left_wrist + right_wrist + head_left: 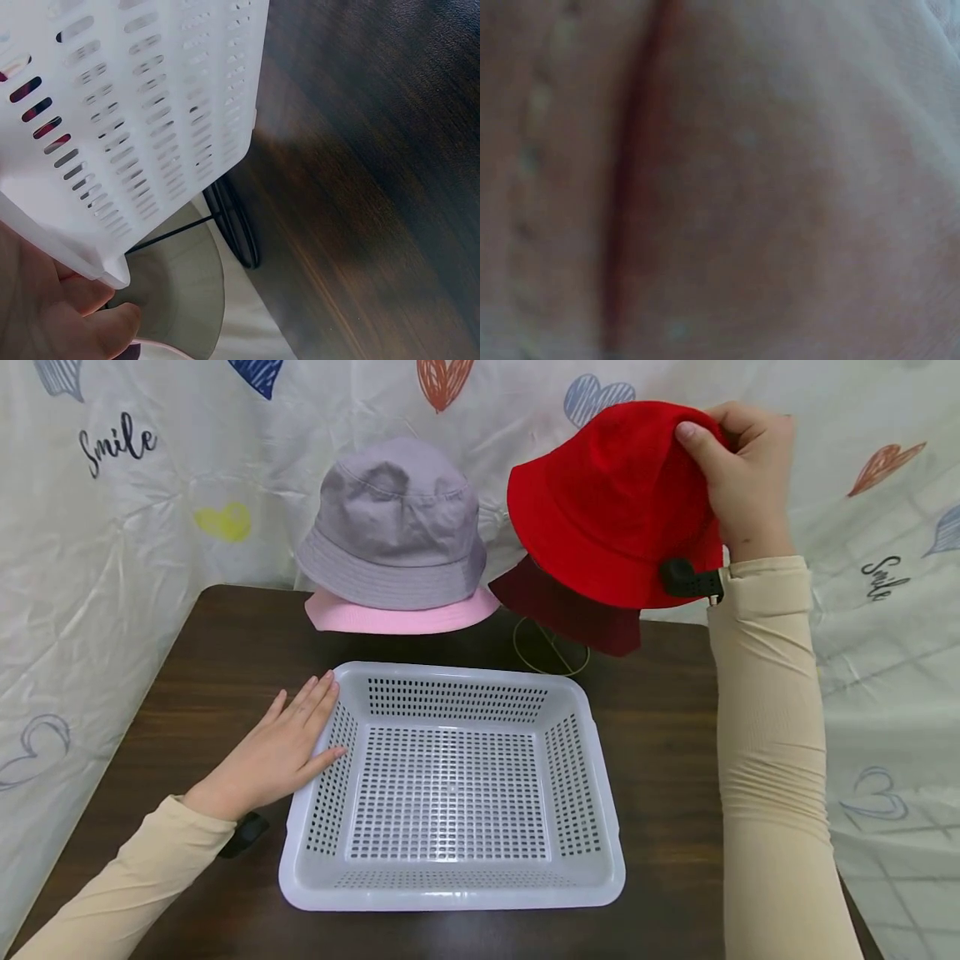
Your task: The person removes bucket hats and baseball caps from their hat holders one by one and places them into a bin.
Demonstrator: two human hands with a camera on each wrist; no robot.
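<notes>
A red bucket hat (600, 510) is pinched at its crown by my right hand (757, 477), at the back right of the head view. Below its brim shows part of a dark maroon hat (577, 614). My left hand (277, 756) rests on the left rim of a white perforated plastic basket (450, 897), fingers extended along the rim and thumb over its inner wall. From the left wrist, fingers (112, 326) appear at the corner of the basket (150, 135). The right wrist view is a blurred close-up.
A grey-lilac bucket hat (397, 527) sits over a pink hat (405, 614) at the back left. A thin wire base (555, 672) stands behind the basket. All is on a dark wooden table (667, 777), before a white printed sheet (247, 468).
</notes>
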